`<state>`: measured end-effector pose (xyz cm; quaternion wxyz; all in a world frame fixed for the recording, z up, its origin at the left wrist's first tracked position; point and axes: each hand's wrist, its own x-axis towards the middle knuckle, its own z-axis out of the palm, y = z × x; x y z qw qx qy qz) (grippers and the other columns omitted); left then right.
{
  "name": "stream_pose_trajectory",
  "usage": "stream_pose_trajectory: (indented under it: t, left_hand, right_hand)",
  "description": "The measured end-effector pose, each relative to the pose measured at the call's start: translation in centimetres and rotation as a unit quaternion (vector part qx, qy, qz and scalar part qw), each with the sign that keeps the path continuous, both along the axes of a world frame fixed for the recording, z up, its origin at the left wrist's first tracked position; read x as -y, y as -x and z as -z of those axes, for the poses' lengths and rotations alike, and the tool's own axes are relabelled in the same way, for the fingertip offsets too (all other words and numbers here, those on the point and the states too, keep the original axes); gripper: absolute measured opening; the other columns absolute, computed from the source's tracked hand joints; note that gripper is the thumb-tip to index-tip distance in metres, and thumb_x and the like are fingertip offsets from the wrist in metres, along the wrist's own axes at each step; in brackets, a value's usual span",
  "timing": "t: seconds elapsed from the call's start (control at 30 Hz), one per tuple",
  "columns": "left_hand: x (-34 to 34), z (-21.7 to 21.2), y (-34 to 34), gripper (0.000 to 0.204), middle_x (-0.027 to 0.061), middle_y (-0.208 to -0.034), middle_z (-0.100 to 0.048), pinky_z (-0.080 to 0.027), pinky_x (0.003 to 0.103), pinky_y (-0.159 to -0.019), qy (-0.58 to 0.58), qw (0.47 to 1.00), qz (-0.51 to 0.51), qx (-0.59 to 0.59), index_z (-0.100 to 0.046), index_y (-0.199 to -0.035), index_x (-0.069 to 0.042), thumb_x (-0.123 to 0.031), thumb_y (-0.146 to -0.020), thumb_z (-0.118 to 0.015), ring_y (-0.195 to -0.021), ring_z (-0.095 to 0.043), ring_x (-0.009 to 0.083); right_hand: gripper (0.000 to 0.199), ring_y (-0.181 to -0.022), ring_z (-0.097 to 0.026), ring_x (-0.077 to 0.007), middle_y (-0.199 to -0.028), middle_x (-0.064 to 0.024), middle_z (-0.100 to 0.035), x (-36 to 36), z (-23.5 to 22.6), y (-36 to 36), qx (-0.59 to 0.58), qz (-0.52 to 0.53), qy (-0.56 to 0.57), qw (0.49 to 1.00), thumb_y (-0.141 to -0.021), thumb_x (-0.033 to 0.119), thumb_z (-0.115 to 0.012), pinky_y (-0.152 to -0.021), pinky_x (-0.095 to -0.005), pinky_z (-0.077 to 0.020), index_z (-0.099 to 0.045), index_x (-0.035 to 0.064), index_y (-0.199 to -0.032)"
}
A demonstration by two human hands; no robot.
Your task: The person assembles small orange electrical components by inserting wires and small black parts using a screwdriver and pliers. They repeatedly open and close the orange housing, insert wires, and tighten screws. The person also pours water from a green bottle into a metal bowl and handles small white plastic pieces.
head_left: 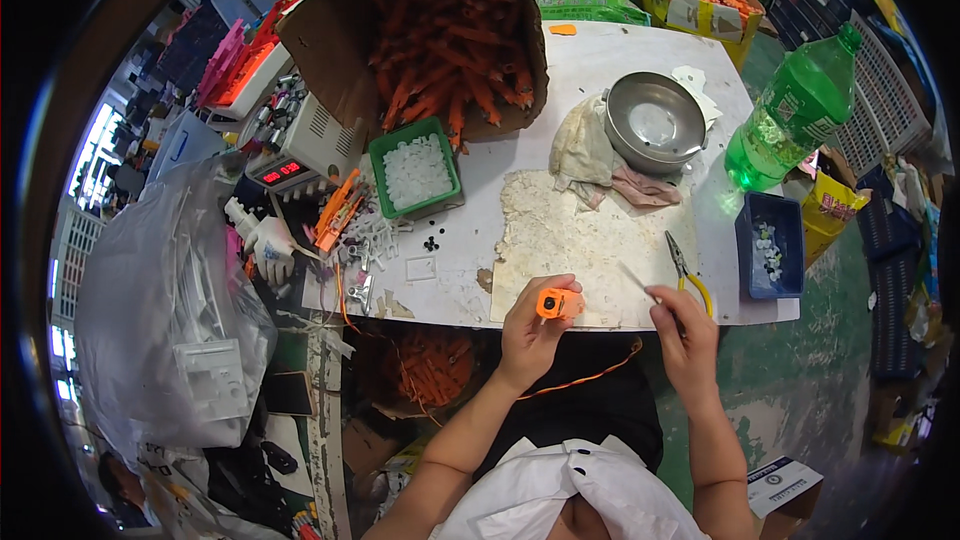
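Observation:
My left hand (523, 348) is closed around an orange plastic part (560, 303) at the table's near edge. The end turned upward has a dark round spot in it. To its right, my right hand (688, 345) pinches a thin pointed metal tool (636, 278), its tip toward the upper left; its exact kind cannot be made out. The tool stays apart from the orange part. Beneath both lies a worn, pale work sheet (540, 230). Pliers with yellow handles (683, 265) rest just beyond my right hand.
A cardboard box (318, 45) of orange parts lies tipped toward me. Before it stand a green tray (432, 207) of white pieces, loose clear parts (375, 240) and small black pieces (432, 243). Rightward are a metal bowl (620, 125), rag (580, 150), green bottle (795, 105) and blue bin (772, 285).

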<state>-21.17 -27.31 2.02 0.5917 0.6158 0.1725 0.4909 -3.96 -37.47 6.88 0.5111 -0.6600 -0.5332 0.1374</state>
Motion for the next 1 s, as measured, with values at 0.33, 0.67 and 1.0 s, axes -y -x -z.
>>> stream_pose_trajectory:
  t: [0.33,0.67,1.0]
  left_hand:
    - [-1.3,-1.3,1.1,0.039,0.0122,-0.104,-0.058,-0.046,0.028,-0.082,-0.133,0.98,-0.006,-0.151,-0.053,-0.122,0.0,-0.029,-0.095,-0.051,-0.096,-0.058,0.0207]
    - [-1.9,-1.4,1.1,0.034,0.0137,-0.104,-0.056,-0.048,0.026,-0.07,-0.175,0.974,-0.008,-0.141,-0.054,-0.123,0.0,-0.019,-0.094,-0.052,-0.083,-0.057,0.0211]
    - [-1.8,-1.6,1.1,0.033,0.0141,-0.104,-0.057,-0.046,0.028,-0.074,-0.169,0.974,-0.012,-0.15,-0.055,-0.122,-0.001,-0.021,-0.096,-0.049,-0.085,-0.056,0.0233]
  right_hand:
    - [0.048,-0.058,-0.046,-0.0172,-0.074,-0.0016,-0.054,0.9,-3.8,-0.1,0.289,-0.011,-0.081,0.954,-0.062,0.0,-0.07,-0.05,-0.0298,-0.0368,-0.071,0.0185,-0.106]
    - [0.05,-0.058,-0.047,-0.0171,-0.074,-0.0019,-0.054,1.1,-3.3,-0.2,0.287,-0.004,-0.088,0.954,-0.062,-0.001,-0.069,-0.049,-0.0298,-0.0369,-0.071,0.0183,-0.107]
    - [0.05,-0.057,-0.047,-0.0165,-0.074,-0.002,-0.054,1.2,-3.4,-0.3,0.296,-0.005,-0.082,0.952,-0.062,0.0,-0.069,-0.049,-0.029,-0.0378,-0.07,0.0189,-0.108]
